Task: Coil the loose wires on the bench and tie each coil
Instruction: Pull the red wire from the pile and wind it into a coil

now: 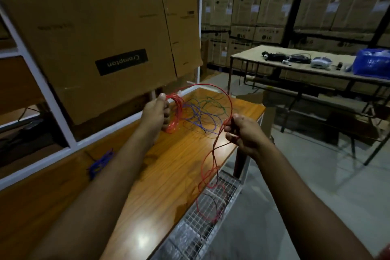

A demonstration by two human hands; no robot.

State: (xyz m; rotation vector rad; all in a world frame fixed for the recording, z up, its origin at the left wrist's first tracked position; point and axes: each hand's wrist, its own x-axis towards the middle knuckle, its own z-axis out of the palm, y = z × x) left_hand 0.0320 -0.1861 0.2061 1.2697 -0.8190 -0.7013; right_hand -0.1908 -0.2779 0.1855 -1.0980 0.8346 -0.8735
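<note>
Hands above counter [168,164]: my left hand [155,112] grips red wire coil [176,112], my right hand [242,131] pinches its loose red tail [211,160]; blue and green wires [200,112] lie tangled beyond.

A big Crompton carton [92,34], its label upside down, leans at ten o'clock, with a second brown carton [181,19] touching its right side. A white window frame [42,95] runs along the nine o'clock side. From twelve to two o'clock, LG cartons [274,2] are stacked in rows. In front of them, at two o'clock, a second table [253,54] carries black cables [280,57], a small white device [320,62] and a blue plastic bag [372,63]. A white wire-mesh rack [202,221] sits low at six o'clock on the grey floor [295,196].
</note>
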